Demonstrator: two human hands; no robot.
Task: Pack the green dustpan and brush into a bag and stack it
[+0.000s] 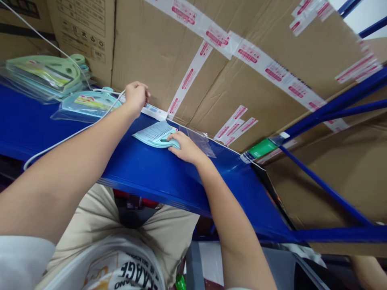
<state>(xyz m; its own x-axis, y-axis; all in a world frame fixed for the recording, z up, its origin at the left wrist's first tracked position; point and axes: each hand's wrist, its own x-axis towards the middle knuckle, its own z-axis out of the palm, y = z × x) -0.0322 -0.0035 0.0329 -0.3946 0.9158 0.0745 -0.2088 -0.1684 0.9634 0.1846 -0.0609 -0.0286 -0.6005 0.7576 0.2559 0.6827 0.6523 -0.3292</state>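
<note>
A light blue hand brush (155,133) with pale bristles lies on the blue shelf (145,165). My right hand (184,147) is closed around its handle. Behind it, my left hand (136,97) is raised near the cardboard with its fingers curled; what they hold, if anything, is hidden. Just under those fingers rests a long white box (155,112) with a barcode. To the left lies a light blue dustpan set (87,105) in clear wrapping. A crumpled clear plastic bag (201,141) sits right of my right hand.
Green and blue wrapped dustpan sets (45,74) are stacked at the far left. A white cable (69,138) loops across the shelf. Large taped cartons (157,52) wall off the back. A green-labelled bottle (263,148) lies by the blue frame at right. Another person's arm (367,272) shows lower right.
</note>
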